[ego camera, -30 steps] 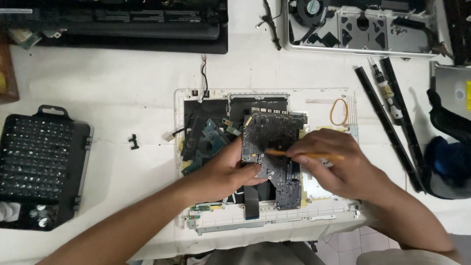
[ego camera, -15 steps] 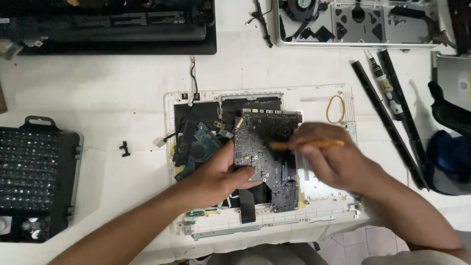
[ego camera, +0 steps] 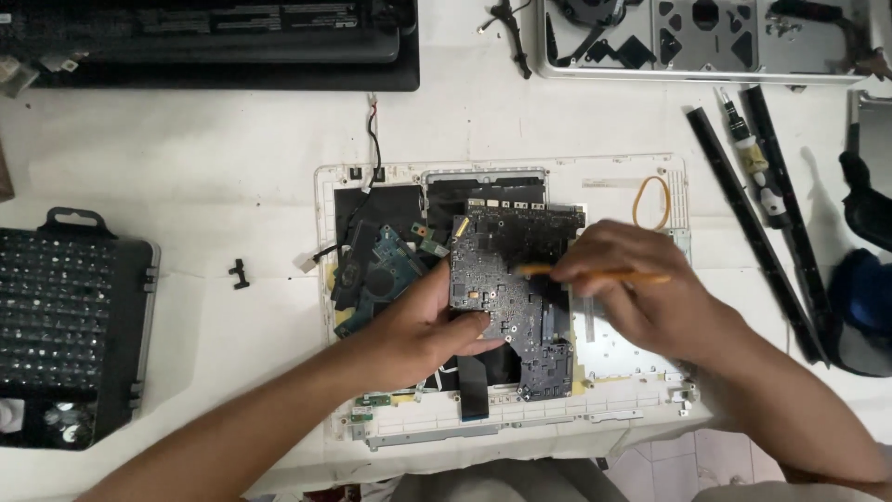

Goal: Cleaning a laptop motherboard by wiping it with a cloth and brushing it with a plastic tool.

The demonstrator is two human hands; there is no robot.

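I see a dark grey circuit board (ego camera: 509, 279) lying in the middle of an opened white laptop shell (ego camera: 613, 181), tilted a little against the shell's edges. Its face is crowded with small chips and solder points, and a narrower tongue of it runs down toward the shell's near rim. My left hand (ego camera: 423, 325) rests on the board's lower left part, thumb pressed onto its surface and fingers curled under or beside the edge, so it pinches the board. My right hand (ego camera: 641, 288) is closed around a thin orange tool (ego camera: 595, 273), held like a pencil, whose tip lies over the board's right half. Just left of the board sits a blue-green round part (ego camera: 381, 270) on black film, and an orange rubber band (ego camera: 652, 201) lies on the shell's upper right corner.

The right hand covers the board's right edge and I cannot tell what the tool tip touches. The left palm hides the board's lower left corner. On the left a black case of screwdriver bits (ego camera: 70, 321) is cut off by the frame, as are a black laptop (ego camera: 214, 42) and a silver chassis (ego camera: 697, 42) along the top. Long black strips (ego camera: 753, 228) lie to the right.
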